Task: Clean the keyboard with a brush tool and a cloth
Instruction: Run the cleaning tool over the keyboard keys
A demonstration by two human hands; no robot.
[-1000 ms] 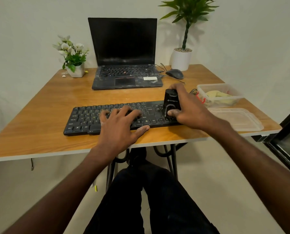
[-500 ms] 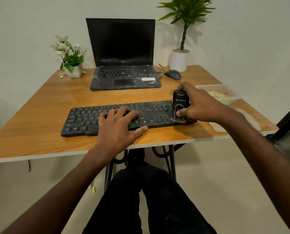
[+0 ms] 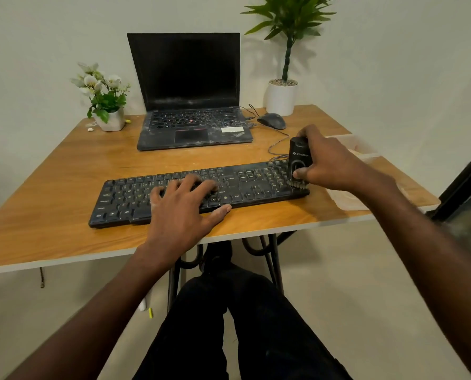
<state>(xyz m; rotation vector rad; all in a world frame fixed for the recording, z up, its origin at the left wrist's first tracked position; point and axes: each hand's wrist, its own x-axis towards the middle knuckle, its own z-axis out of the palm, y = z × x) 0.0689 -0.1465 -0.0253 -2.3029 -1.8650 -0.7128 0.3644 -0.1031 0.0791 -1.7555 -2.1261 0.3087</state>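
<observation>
One black keyboard (image 3: 201,192) lay on the wooden worktop (image 3: 64,171) near its front edge, its long axis running left to right and skewed a little, the right end farther from the person than the left. White legends marked its keys; "Ctrl" and "Alt" could be read at the near left corner.

The left hand (image 3: 183,207) rested flat on the middle keys, fingers spread and straight, thumb lying along the keyboard's front edge.

The right hand (image 3: 330,163) gripped one black brush tool (image 3: 299,163), fingers wrapped round its back and the thumb pressed on its front face. The tool stood upright at the right end of the keyboard, bristles down and touching the keys. Light lettering ran across its body, too blurred to read for certain.

Behind the keyboard stood one open laptop (image 3: 190,91) with a dark screen, one mouse (image 3: 272,121) to its right, and two potted plants: a flowering one (image 3: 102,97) at the back left and a tall leafy one (image 3: 283,64) at the back right.
</observation>
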